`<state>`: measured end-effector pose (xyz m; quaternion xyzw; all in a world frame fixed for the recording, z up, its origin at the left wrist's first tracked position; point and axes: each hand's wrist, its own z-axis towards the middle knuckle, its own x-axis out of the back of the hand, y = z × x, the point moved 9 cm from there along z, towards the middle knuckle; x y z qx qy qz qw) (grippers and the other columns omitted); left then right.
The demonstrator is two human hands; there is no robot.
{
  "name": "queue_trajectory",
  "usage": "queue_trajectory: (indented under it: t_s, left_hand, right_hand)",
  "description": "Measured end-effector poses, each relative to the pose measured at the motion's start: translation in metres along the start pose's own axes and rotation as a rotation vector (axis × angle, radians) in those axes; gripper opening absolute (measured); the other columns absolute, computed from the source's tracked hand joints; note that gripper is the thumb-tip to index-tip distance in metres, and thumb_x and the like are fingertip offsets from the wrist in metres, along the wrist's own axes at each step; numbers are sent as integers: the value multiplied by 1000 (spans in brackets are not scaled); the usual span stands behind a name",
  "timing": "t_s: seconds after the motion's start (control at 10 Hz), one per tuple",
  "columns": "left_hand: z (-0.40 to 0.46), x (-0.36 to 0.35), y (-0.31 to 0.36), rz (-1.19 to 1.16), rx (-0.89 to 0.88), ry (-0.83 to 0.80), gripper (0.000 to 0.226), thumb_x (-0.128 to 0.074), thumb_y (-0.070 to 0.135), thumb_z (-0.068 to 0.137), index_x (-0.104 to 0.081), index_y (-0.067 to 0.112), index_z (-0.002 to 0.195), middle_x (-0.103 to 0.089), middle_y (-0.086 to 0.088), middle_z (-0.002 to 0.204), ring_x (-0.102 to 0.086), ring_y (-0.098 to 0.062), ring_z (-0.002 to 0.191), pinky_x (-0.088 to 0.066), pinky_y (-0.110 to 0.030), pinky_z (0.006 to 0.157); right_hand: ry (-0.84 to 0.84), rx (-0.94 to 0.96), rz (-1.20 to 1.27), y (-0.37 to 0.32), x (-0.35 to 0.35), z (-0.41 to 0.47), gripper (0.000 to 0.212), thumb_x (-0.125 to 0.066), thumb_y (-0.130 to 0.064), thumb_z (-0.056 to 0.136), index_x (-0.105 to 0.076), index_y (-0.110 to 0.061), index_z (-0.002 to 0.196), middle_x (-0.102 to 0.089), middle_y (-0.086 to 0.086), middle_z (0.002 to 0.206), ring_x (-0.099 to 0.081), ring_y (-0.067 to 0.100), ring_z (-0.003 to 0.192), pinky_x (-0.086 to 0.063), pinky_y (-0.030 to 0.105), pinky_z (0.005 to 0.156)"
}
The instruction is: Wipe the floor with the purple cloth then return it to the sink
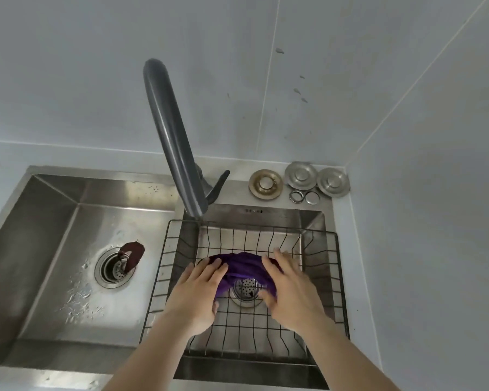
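Fingertips of both hands are partly disappearing into the folds, so whether they are pinching or only pressing is hard to tell. Left hand (199, 289) is lying palm-down on the left edge of the purple cloth (244, 266), fingers (213, 268) slightly spread and curling over it, thumb tucking under near the lower edge. Right hand (290, 289) is mirroring it on the right edge, fingers splayed, thumb pointing inward toward the drain strainer (246, 287).

Cloth is sitting bunched between the two hands, inside the wire basket (338, 277) in the right basin of the sink (266, 371), draping over the top half of the strainer. Cloth's outer ends are hiding under the palms.

Faucet (171, 136) is arching over the basket's back-left corner, close above the rim, handle sticking out to its right. Left basin is holding a dark brown object (132, 255) at its drain, identity unclear. Three metal drain covers (299, 179) and two small rings are lying on the counter (343, 221) in the back-right corner, well apart from the hands. Forearms are running out of frame at the bottom.
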<state>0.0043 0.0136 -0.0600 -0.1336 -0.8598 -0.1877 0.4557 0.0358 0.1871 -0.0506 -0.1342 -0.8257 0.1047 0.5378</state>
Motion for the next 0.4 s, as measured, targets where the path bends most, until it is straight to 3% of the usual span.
queue_trajectory:
  t_s: [0.1,0.2,0.4]
  left_hand:
    - [3,-12,0,12,-12,-26,84,-49,42,97,7,26,159,7,6,169,10,-19,156,7,-40,125]
    - [3,-16,1,7,-25,-46,87,-49,46,97,9,25,159,11,5,169,15,-20,155,6,-42,126]
    - [-13,14,3,-16,-53,62,74,-47,47,98,-10,28,159,-11,6,169,-3,-16,156,1,-38,127]
  right_hand:
    - [-137,26,-52,-5,-28,-4,85,-49,-57,98,-2,-26,161,3,2,171,6,24,157,-15,50,126]
    - [-173,-17,-64,-4,-36,-5,86,-47,-59,98,2,-25,160,8,2,171,9,24,157,-8,51,127]
    - [-55,-32,-46,-11,-5,-11,79,-43,-59,99,-6,-26,161,-5,4,171,0,25,157,-12,50,127]
